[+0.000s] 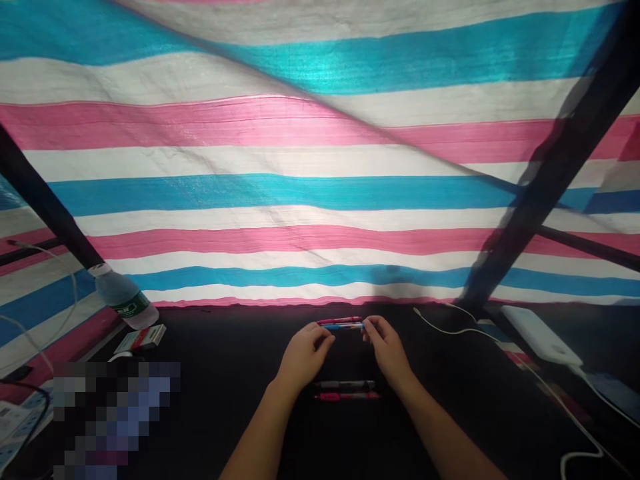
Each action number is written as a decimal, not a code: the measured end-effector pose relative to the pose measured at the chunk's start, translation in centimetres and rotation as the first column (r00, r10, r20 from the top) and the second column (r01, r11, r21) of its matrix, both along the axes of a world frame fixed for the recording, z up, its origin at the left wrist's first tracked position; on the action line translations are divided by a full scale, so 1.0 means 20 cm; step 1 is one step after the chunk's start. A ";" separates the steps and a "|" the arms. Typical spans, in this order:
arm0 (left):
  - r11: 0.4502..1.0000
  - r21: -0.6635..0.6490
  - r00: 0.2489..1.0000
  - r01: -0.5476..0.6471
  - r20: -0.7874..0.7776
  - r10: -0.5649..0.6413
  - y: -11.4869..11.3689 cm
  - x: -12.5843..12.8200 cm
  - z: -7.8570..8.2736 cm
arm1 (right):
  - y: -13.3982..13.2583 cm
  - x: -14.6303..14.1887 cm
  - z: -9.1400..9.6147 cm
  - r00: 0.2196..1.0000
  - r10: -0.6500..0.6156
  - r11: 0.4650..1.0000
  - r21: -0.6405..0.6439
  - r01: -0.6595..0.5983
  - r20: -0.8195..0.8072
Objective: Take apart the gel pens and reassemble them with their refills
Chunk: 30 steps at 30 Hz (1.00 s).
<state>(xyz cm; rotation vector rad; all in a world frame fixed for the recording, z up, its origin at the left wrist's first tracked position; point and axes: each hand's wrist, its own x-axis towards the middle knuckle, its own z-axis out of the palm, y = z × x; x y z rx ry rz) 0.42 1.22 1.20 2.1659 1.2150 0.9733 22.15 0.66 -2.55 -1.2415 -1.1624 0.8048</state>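
Observation:
My left hand (305, 355) and my right hand (387, 348) meet above a black tabletop (225, 400). Between them lie a pink pen (339, 321) and a blue pen (343, 327), side by side and level. My left fingertips pinch the left ends of both pens. My right fingertips grip the blue pen's right end and sit close to the pink pen's tip. Nearer me, a dark grey pen (345, 385) and another pink pen (347, 396) lie on the tabletop between my forearms.
A striped tarpaulin (300, 193) hangs behind the table, crossed by dark metal poles (550, 167). A plastic water bottle (123, 297) and a small box (139, 339) stand at the left, beside a pixelated patch (115, 420). A white power bank (537, 337) with a white cable (450, 327) lies at the right.

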 end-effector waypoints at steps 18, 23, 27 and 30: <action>0.997 -0.067 0.924 0.031 0.382 -0.004 0.05 0.00 -0.04 | -0.03 -0.03 0.07 0.952 0.075 0.996 -0.014 -0.083 -0.297; 0.995 -0.098 0.927 0.011 0.375 0.026 0.07 -0.02 -0.05 | -0.04 -0.04 0.06 0.968 0.099 0.995 0.031 -0.095 -0.233; 0.976 -0.219 0.917 0.003 0.391 0.085 0.07 -0.01 -0.06 | -0.05 -0.04 0.06 0.977 0.113 0.991 0.085 -0.099 -0.183; 0.969 -0.247 0.925 -0.001 0.367 0.095 0.06 -0.01 -0.07 | -0.06 -0.05 0.07 0.980 0.101 0.993 0.082 -0.088 -0.171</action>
